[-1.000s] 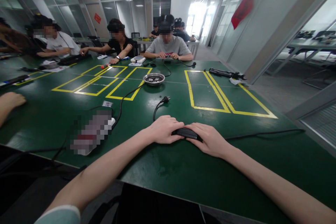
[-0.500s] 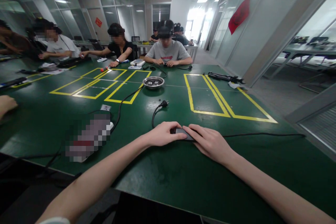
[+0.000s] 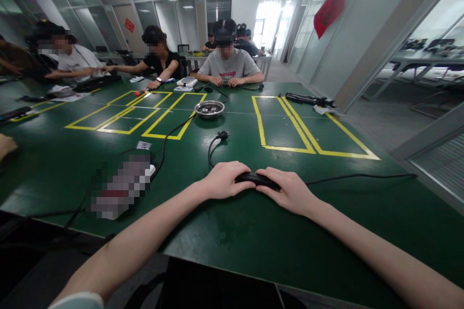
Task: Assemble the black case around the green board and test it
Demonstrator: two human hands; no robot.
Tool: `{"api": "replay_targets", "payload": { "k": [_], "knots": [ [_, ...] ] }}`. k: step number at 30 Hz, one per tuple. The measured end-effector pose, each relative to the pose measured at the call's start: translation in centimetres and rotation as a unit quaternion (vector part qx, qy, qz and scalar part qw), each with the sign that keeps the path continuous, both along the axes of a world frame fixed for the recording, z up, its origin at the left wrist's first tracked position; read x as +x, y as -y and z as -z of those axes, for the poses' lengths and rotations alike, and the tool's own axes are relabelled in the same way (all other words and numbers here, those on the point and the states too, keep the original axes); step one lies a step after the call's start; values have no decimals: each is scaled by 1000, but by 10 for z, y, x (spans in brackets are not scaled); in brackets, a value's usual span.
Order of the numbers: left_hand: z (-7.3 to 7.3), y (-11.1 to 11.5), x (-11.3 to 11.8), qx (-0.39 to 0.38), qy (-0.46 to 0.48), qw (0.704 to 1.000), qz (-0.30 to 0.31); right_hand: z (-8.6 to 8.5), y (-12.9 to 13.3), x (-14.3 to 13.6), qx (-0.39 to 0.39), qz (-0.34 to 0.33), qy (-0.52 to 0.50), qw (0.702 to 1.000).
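Between my two hands, low over the green table point(image 3: 224, 231), is a black elongated adapter point(image 3: 258, 180). Its left end is gripped by my left hand point(image 3: 226, 181), thumb in front and fingers behind. My right hand point(image 3: 290, 189) grips the right end the same way. A thin black cable point(image 3: 362, 175) runs off to the right from beside my right hand. Beyond my left hand lies a black plug point(image 3: 223, 135) on a short curved cord, which passes out of sight behind that hand.
A metal bowl point(image 3: 209, 109) with small metal parts stands farther back. At left lies a blurred power strip point(image 3: 123, 188) with a cable. Yellow tape outlines point(image 3: 290, 148) mark the table. A black folded stand point(image 3: 308, 101) is at the back right. Several people sit across and to the left.
The adapter has been turned, so its black surface shows instead of the grey one. My right hand's fingers have shifted along it, and more of its middle is visible. The view has shifted slightly.
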State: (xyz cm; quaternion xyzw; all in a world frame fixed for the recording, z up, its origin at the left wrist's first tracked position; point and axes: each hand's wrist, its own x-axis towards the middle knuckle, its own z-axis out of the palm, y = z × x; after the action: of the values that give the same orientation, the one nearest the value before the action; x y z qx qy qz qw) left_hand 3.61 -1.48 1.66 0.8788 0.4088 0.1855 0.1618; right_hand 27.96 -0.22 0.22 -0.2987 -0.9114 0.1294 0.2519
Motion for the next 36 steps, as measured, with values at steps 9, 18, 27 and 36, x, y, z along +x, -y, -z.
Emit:
{"api": "replay_targets", "payload": {
  "k": [9,18,27,36],
  "knots": [
    [-1,2,0,1,2,1000,-15,-3,0,2,42,-6,-9,999],
    [-2,2,2,-28,-4,999,-26,-3,-1,2,2,-29,-15,999],
    [-1,-1,2,-36,16,999,-38,0,1,4,93,-58,89,990],
    [1,-1,-5,131,63,989,-26,15,-46,35,28,147,-87,985]
  ]
}}
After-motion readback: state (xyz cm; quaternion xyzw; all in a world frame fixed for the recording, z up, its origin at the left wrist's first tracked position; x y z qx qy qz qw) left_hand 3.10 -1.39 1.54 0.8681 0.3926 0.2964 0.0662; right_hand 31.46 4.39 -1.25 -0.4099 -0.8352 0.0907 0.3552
